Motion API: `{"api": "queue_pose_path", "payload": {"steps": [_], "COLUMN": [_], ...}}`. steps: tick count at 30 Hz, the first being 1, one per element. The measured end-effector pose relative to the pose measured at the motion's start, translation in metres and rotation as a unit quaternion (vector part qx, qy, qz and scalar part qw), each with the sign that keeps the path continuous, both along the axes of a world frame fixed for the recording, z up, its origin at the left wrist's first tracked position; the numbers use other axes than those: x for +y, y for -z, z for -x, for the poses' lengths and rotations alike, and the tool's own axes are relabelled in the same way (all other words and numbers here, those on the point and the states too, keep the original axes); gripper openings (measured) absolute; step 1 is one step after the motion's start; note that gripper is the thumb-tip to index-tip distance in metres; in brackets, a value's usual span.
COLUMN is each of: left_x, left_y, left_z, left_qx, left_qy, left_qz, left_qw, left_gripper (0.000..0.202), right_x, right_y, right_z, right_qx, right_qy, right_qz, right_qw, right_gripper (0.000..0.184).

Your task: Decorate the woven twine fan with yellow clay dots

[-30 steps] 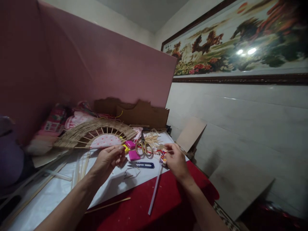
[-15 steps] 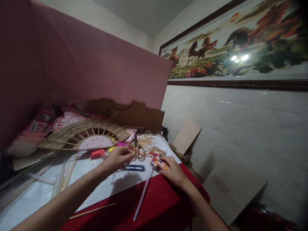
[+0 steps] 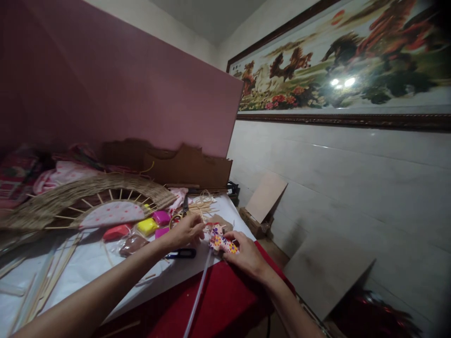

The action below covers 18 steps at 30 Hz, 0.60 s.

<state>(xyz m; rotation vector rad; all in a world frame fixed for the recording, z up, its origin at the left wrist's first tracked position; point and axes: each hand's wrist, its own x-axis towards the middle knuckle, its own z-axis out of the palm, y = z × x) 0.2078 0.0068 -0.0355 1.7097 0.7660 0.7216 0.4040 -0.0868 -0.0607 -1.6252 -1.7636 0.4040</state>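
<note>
My right hand [image 3: 246, 256] grips a small multicoloured patterned piece [image 3: 221, 241] fixed at the top of a long white stick [image 3: 197, 295]. My left hand [image 3: 185, 231] reaches in from the left, its fingers pinched at the left edge of that same piece. Both hands meet over the boundary between the white sheet [image 3: 88, 263] and the red cloth [image 3: 218, 300]. Blue thread snips [image 3: 181, 254] lie just below my left hand.
A half-round woven straw fan frame [image 3: 88, 197] with a pink dotted centre lies at the left. Red, yellow, magenta and brown clay blocks [image 3: 141, 227], scissors, loose straw [image 3: 202, 204] and bamboo sticks [image 3: 45, 277] are scattered about. Cardboard [image 3: 183, 166] stands behind; boards lean on the right wall.
My left hand has moved right from near the fan to the patterned piece. The right hand has drawn the piece and stick nearer. The view has shifted left.
</note>
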Motion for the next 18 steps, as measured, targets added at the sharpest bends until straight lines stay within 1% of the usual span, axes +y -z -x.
{"api": "queue_pose_path", "payload": {"steps": [1,4,6,8,10,12,14,16,18], "left_x": [0.000,0.004,0.007,0.009,0.009,0.006,0.001,-0.005,-0.011], "left_y": [0.000,-0.001,0.000,0.002,0.006,0.011,0.013,0.013,0.012], "left_z": [0.002,0.000,-0.005,-0.010,-0.013,-0.011,-0.005,0.004,0.012], "left_qx": [-0.001,-0.012,-0.011,-0.003,0.006,0.014,0.022,0.033,0.056], "left_qy": [-0.005,-0.048,-0.071,-0.070,-0.053,-0.043,-0.038,-0.033,-0.024], "left_qz": [-0.021,-0.131,-0.171,-0.167,-0.154,-0.155,-0.158,-0.168,-0.183], "left_qw": [1.000,0.990,0.983,0.983,0.987,0.987,0.986,0.985,0.981], "left_gripper": [0.024,0.021,0.021,0.022,0.022,0.020,0.018,0.017,0.016], "right_x": [0.000,0.001,0.001,0.001,0.000,-0.001,-0.003,-0.007,-0.010], "right_y": [-0.001,-0.002,0.000,0.002,0.004,0.003,0.002,0.000,-0.002], "right_z": [0.000,-0.003,-0.004,-0.006,-0.006,-0.006,-0.007,-0.010,-0.016], "right_qx": [0.006,0.035,0.055,0.089,0.156,0.250,0.333,0.392,0.423], "right_qy": [-0.001,-0.008,-0.008,-0.013,-0.026,-0.035,-0.036,-0.033,-0.026], "right_qz": [0.003,0.001,-0.004,0.010,0.039,0.063,0.064,0.061,0.057], "right_qw": [1.000,0.999,0.998,0.996,0.987,0.966,0.940,0.917,0.904], "right_gripper": [0.031,0.025,0.024,0.026,0.030,0.035,0.038,0.040,0.041]}}
